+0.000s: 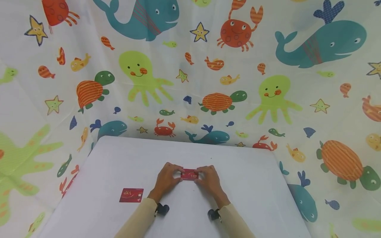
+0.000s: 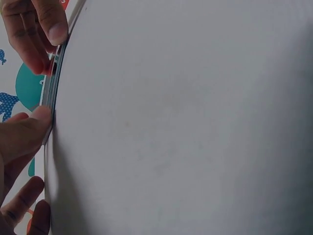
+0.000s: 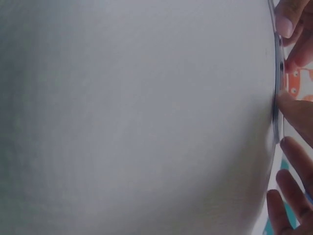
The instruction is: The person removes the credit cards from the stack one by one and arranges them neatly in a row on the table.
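Note:
A red card marked VIP [image 1: 189, 174] lies between the two hands near the middle of the white table. My left hand [image 1: 166, 179] pinches its left end between thumb and fingers. The other end is pinched by my right hand [image 1: 210, 180] in the same way. Seen nearly edge-on in the left wrist view, the card [image 2: 51, 88] looks like a thin greyish strip close to the tabletop. In the right wrist view, the right hand's lower fingers [image 3: 291, 183] are spread below the card. A second red VIP card [image 1: 131, 195] lies flat to the left, its lettering upside down.
The white table [image 1: 253, 198] stretches out on both sides of the hands. Behind it and at its sides hangs a white curtain [image 1: 178, 96] printed with sea animals. Each wrist carries a small dark camera [image 1: 162, 209] on a band.

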Tool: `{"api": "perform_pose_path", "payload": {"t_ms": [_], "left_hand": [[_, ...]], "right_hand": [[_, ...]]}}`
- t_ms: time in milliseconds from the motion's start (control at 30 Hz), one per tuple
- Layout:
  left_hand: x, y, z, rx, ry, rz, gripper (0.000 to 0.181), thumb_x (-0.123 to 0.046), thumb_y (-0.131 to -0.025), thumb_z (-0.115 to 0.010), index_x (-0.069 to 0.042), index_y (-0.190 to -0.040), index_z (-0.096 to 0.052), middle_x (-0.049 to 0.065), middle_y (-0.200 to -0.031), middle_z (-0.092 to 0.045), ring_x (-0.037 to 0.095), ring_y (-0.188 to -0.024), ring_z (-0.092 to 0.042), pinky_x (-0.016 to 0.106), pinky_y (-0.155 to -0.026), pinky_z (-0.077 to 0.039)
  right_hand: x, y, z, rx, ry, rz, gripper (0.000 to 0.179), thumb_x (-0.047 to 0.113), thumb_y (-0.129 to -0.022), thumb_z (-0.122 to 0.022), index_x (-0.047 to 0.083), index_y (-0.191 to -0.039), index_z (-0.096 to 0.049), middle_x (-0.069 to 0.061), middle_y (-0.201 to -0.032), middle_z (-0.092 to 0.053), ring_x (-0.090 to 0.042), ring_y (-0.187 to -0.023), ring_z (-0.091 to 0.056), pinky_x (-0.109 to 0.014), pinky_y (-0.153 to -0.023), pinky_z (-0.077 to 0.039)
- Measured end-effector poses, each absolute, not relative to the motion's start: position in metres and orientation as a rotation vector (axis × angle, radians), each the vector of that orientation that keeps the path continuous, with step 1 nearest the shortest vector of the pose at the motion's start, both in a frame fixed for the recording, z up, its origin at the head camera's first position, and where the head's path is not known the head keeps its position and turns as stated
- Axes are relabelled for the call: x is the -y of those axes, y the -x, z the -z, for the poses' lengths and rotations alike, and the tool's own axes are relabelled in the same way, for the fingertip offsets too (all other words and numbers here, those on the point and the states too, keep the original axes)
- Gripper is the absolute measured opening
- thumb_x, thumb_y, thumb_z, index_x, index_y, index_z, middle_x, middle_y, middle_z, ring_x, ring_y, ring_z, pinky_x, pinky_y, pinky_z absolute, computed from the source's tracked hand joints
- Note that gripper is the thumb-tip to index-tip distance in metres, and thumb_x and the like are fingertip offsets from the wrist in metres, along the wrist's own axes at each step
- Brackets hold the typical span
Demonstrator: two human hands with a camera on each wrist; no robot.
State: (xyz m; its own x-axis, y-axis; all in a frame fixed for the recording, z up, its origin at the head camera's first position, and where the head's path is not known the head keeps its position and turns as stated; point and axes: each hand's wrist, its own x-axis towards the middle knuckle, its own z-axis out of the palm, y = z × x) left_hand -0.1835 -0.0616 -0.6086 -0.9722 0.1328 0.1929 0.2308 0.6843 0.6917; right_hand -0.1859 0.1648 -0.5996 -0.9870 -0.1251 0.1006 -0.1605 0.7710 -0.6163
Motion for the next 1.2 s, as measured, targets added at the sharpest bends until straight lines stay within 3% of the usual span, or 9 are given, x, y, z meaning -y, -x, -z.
{"api": "perform_pose_path", "payload": {"t_ms": [433, 1200], "left_hand": [[0.064, 0.179, 0.602, 2.742, 0.316, 1.156, 0.027, -0.018, -0.086, -0.091, -0.028, -0.109, -0.083, -0.006, -0.123, -0.077, 0.017, -0.116, -0.061, 0.044, -0.102, -0.057], [0.085, 0.170, 0.585, 2.737, 0.393, 1.097, 0.028, -0.020, -0.084, -0.092, -0.023, -0.110, -0.085, -0.005, -0.122, -0.077, 0.019, -0.119, -0.062, 0.045, -0.103, -0.059]], "right_hand": [[-0.164, 0.183, 0.591, 2.894, -0.237, -0.999, 0.030, 0.022, -0.085, -0.092, 0.026, -0.114, -0.083, 0.005, -0.123, -0.077, -0.020, -0.120, -0.060, -0.048, -0.107, -0.055], [-0.155, 0.172, 0.571, 2.864, -0.294, -1.114, 0.032, 0.027, -0.086, -0.091, 0.022, -0.117, -0.084, 0.005, -0.125, -0.075, -0.020, -0.123, -0.059, -0.051, -0.108, -0.054]]}}
